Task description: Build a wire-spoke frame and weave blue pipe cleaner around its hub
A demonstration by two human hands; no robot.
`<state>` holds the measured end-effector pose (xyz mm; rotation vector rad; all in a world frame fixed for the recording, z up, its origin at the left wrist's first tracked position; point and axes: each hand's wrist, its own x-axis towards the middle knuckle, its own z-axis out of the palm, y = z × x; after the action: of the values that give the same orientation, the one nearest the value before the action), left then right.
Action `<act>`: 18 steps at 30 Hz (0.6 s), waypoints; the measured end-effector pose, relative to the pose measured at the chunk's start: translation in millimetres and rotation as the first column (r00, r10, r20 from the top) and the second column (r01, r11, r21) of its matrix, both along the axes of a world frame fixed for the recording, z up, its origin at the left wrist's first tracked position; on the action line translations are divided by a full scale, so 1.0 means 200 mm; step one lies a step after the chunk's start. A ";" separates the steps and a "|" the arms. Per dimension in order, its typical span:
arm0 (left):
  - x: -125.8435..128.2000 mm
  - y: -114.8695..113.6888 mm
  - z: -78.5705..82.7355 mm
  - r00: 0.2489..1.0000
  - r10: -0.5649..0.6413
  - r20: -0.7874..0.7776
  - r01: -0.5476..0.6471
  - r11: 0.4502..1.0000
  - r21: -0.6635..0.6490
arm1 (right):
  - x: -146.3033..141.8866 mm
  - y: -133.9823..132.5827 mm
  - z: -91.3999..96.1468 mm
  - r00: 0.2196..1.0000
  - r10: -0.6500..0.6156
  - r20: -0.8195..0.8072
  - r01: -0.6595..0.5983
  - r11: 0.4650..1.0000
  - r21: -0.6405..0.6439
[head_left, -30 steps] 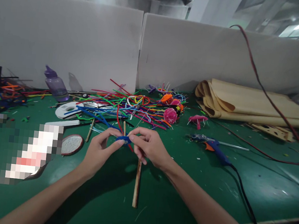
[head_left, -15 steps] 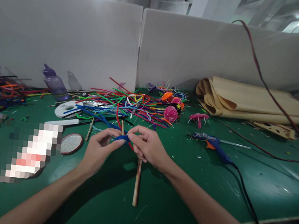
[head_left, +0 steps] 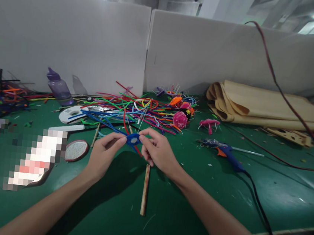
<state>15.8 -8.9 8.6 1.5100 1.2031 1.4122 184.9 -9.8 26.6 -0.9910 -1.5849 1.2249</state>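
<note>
A small blue ring of pipe cleaner (head_left: 133, 139) with a pale centre is held up above the green table. My left hand (head_left: 105, 153) pinches its left edge between thumb and forefinger. On the opposite edge, the thumb and forefinger of my right hand (head_left: 156, 151) are closed. Thin pale strands rise from the ring near my right fingertips. Below my right hand a flat wooden stick (head_left: 145, 191) lies on the table. Behind the ring are a red pipe cleaner (head_left: 125, 121) and long blue pipe cleaners (head_left: 103, 121).
A glue gun (head_left: 225, 151) with its cable lies at right, near a pink pipe-cleaner figure (head_left: 209, 123). Folded tan sheets (head_left: 259, 104) rest behind it. At left are a purple bottle (head_left: 59, 88), a white spool (head_left: 64, 114) and a round mirror-like disc (head_left: 76, 150).
The blue ring has tipped so its face and pale centre now show toward me. My hands have shifted slightly, both still pinching it.
</note>
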 end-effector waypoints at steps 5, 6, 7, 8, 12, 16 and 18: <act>0.01 -0.01 0.00 1.000 -0.020 0.014 0.020 1.000 0.008 | 0.00 -0.01 -0.01 1.000 0.019 -0.002 -0.019 1.000 -0.003; 0.01 -0.01 0.00 0.999 -0.024 0.021 0.024 1.000 0.007 | -0.01 -0.01 0.00 1.000 0.018 0.000 -0.018 1.000 -0.004; 0.01 -0.01 0.00 0.999 -0.027 0.031 0.027 1.000 0.005 | -0.01 -0.01 0.00 1.000 0.018 0.003 -0.018 1.000 -0.006; 0.01 -0.01 0.00 0.999 -0.030 0.045 0.029 1.000 0.003 | -0.01 -0.01 0.00 1.000 0.015 0.008 -0.015 1.000 -0.007; 0.01 -0.02 0.00 0.995 -0.042 0.091 0.042 0.999 0.000 | -0.02 -0.02 0.01 0.999 -0.003 0.033 0.003 1.000 -0.009; 0.01 -0.02 0.00 0.996 0.031 0.085 -0.030 1.000 -0.006 | -0.03 -0.03 0.02 0.996 -0.047 0.078 0.042 0.997 0.066; 0.00 -0.02 0.01 0.992 0.075 0.105 -0.074 0.997 -0.015 | -0.03 -0.04 0.02 0.991 -0.074 0.115 0.061 0.991 0.118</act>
<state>16.8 -13.4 9.8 1.3778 1.2113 1.5131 178.1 -17.0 30.0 -1.0514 -1.6801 1.0331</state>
